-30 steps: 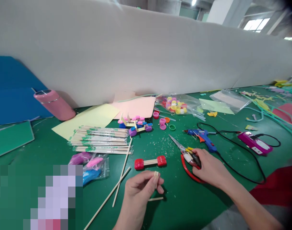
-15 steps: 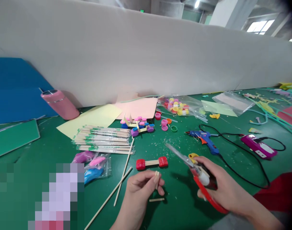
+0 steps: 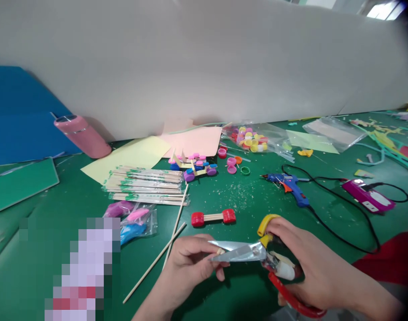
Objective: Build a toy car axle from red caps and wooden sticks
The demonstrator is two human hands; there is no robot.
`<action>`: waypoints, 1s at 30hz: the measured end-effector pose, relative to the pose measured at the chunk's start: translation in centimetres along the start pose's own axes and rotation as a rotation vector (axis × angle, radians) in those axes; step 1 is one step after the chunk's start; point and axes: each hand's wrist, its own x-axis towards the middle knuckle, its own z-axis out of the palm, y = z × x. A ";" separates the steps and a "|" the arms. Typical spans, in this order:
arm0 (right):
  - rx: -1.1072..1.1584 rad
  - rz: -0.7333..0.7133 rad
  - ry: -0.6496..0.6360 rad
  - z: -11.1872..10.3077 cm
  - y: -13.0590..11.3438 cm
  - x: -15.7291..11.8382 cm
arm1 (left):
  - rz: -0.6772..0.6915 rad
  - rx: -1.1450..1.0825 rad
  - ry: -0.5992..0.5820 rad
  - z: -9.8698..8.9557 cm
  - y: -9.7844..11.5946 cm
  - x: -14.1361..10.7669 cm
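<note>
**Scissors (image 3: pixel 247 253) straddling a pale stick piece (image 3: pixel 220 252) on a busy green table (image 3: pixel 80 196)**

At far left, a blue board (image 3: pixel 23 107) is standing behind a green board (image 3: pixel 23 185), with a pink bottle (image 3: pixel 83 136) resting beside them. Wrapped sticks (image 3: pixel 145 185) are overlapping a pale yellow sheet (image 3: pixel 130 154), and coloured packets (image 3: pixel 137 225) are lying just nearer. Two loose sticks (image 3: pixel 152 265) are crossing beside the left hand (image 3: pixel 190 258), which is covering the end of one. Its thumb and fingers are pinching the pale stick piece between the parted blades; the nearer blade is partly hiding it. Just beyond, a red-ended stick bundle (image 3: pixel 213 217) is lying close to the hand; farther back, small wheeled models (image 3: pixel 200 171) and loose rings (image 3: pixel 231 165) are crowding together. The right hand (image 3: pixel 311 267) is wrapping its fingers around the scissors' handles. Beyond it, a blue glue gun (image 3: pixel 292 187) is lying, its black cord (image 3: pixel 340 237) curving past the right forearm, near a purple power strip (image 3: pixel 367 196).
</note>
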 end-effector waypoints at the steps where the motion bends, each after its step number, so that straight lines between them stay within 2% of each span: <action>1: 0.005 -0.005 -0.005 0.0 0.0 0.0 | -0.017 -0.008 -0.022 -0.1 0.0 0.0; 6: 0.052 -0.029 0.003 -0.1 0.0 0.2 | -0.093 0.050 -0.117 -0.9 0.3 0.1; 14: 0.027 -0.079 0.000 0.1 0.3 0.3 | -0.073 0.141 -0.197 -1.0 0.3 0.3; 30: -0.038 -0.083 -0.033 -0.2 0.2 1.1 | -0.127 0.204 -0.253 -1.1 0.4 0.0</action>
